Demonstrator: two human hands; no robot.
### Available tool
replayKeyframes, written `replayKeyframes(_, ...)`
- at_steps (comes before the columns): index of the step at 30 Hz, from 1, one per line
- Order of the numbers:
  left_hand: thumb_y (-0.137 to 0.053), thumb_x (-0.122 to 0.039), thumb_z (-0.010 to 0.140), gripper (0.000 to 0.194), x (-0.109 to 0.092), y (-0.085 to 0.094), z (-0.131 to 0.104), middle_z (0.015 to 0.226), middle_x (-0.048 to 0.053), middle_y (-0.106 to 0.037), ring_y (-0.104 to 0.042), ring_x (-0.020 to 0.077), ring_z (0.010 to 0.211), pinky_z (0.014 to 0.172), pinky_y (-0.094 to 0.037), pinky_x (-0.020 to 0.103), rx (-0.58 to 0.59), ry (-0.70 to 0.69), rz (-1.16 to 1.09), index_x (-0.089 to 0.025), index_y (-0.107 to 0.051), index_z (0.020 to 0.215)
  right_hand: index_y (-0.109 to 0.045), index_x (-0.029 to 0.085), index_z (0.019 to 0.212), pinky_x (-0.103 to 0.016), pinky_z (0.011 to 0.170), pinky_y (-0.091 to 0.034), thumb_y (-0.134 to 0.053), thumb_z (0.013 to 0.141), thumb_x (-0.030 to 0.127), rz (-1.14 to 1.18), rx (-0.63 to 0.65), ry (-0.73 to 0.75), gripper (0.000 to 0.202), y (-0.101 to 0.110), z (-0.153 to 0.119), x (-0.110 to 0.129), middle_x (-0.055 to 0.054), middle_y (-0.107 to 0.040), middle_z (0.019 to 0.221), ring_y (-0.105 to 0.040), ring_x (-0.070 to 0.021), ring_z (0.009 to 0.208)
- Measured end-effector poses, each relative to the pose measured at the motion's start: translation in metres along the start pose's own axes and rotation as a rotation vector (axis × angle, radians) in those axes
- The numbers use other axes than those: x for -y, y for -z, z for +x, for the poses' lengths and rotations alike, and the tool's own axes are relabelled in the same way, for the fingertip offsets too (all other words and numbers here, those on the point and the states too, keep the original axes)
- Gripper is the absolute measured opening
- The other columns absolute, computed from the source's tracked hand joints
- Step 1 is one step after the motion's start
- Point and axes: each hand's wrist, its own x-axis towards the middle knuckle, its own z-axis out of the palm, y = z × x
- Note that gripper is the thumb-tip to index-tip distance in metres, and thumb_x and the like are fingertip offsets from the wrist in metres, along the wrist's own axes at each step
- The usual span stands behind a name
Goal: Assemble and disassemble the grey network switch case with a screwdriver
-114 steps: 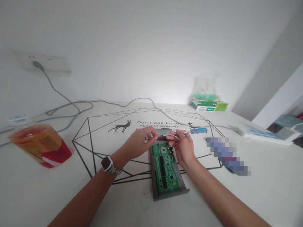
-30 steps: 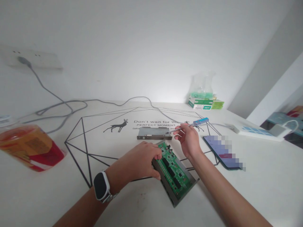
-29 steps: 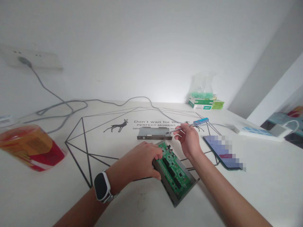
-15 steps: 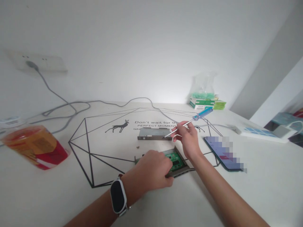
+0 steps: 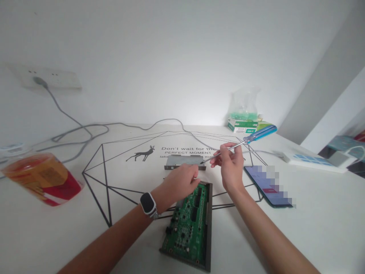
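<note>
Left arm [image 5: 111, 239]: bare forearm, slim, tapers toward wrist. Watch [image 5: 148, 205] on that wrist, smartwatch look tbh. Rounded-rectangle shape, screen [image 5: 146, 201] dark, pretty much black. Case [image 5: 154, 202] pale, white or silver, can't really tell. Band [image 5: 155, 215] silvery, metal-looking, probably links but too small to be sure. Right arm [image 5: 270, 230]: bare too, wrist included, similar slim build. Left grip [image 5: 181, 182] and right grip [image 5: 232, 167]: just bare skin, fingers and all. Both arms run off bottom of view, bare right down to edge.
</note>
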Motion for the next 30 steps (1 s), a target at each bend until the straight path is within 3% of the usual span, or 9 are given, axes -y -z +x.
replayKeyframes(2, -0.062, -0.024, 0.087, 0.01, 0.016, 0.001, 0.005, 0.101, 0.009, -0.067, -0.061, 0.0248, 0.096, 0.077, -0.042, 0.031, 0.005, -0.113, -0.038, -0.017, -0.063, 0.094, -0.044, 0.026, 0.096, -0.022, 0.04, -0.048, -0.068, 0.087, 0.042, -0.014, 0.004, 0.037, 0.03, -0.001, -0.001, 0.0, 0.01, -0.06, 0.061, -0.058, -0.0117, 0.041)
replayKeyframes(3, -0.062, -0.024, 0.088, 0.009, 0.021, 0.001, 0.008, 0.101, 0.009, -0.068, -0.061, 0.0245, 0.096, 0.079, -0.043, 0.032, 0.03, -0.136, -0.078, -0.017, -0.065, 0.094, -0.044, 0.026, 0.096, -0.023, 0.039, -0.048, -0.067, 0.088, 0.042, -0.028, 0.019, 0.046, 0.029, -0.001, -0.002, -0.001, 0.01, -0.059, 0.061, -0.058, -0.0117, 0.041)
replayKeyframes(7, -0.06, -0.027, 0.093, 0.021, 0.03, -0.006, 0.012, 0.075, 0.002, -0.067, -0.06, 0.0176, 0.072, 0.067, -0.039, 0.027, 0.122, -0.156, -0.236, -0.017, -0.065, 0.076, -0.044, 0.025, 0.094, -0.023, 0.039, -0.049, -0.063, 0.092, 0.043, -0.123, 0.132, 0.052, 0.026, -0.005, -0.011, -0.004, 0.01, -0.056, 0.062, -0.058, -0.0113, 0.041)
replayKeyframes(13, -0.059, -0.028, 0.092, 0.031, 0.045, -0.012, 0.012, 0.064, 0.001, -0.058, -0.052, 0.0148, 0.062, 0.059, -0.033, 0.027, -0.007, -0.134, -0.222, -0.016, -0.059, 0.063, -0.046, 0.026, 0.099, -0.022, 0.041, -0.046, -0.058, 0.095, 0.046, -0.246, 0.284, 0.047, 0.024, -0.007, -0.022, -0.012, 0.01, -0.053, 0.06, -0.057, -0.0113, 0.041)
replayKeyframes(18, -0.059, -0.029, 0.091, 0.021, 0.059, -0.013, 0.009, 0.077, 0.004, -0.07, -0.06, 0.0168, 0.071, 0.065, -0.042, 0.027, -0.083, -0.024, -0.316, -0.017, -0.07, 0.08, -0.05, 0.027, 0.103, -0.024, 0.043, -0.045, -0.058, 0.096, 0.044, -0.345, 0.356, 0.062, 0.021, -0.007, -0.025, -0.014, 0.008, -0.054, 0.063, -0.058, -0.0131, 0.045)
replayKeyframes(23, -0.052, -0.026, 0.095, 0.022, 0.063, -0.003, 0.001, 0.089, 0.005, -0.074, -0.063, 0.0174, 0.079, 0.073, -0.047, 0.028, -0.159, -0.089, -0.285, -0.018, -0.071, 0.088, -0.053, 0.026, 0.105, -0.025, 0.046, -0.044, -0.057, 0.096, 0.044, -0.415, 0.402, 0.057, 0.02, -0.008, -0.027, -0.014, 0.007, -0.054, 0.061, -0.056, -0.0143, 0.047)
replayKeyframes(30, -0.054, -0.022, 0.093, 0.018, 0.058, 0.005, -0.005, 0.089, 0.005, -0.076, -0.066, 0.0181, 0.084, 0.078, -0.049, 0.029, -0.156, -0.132, -0.31, -0.018, -0.071, 0.089, -0.054, 0.025, 0.108, -0.026, 0.049, -0.044, -0.056, 0.097, 0.044, -0.451, 0.432, 0.069, 0.022, -0.01, -0.027, -0.016, 0.007, -0.054, 0.06, -0.056, -0.0153, 0.049)
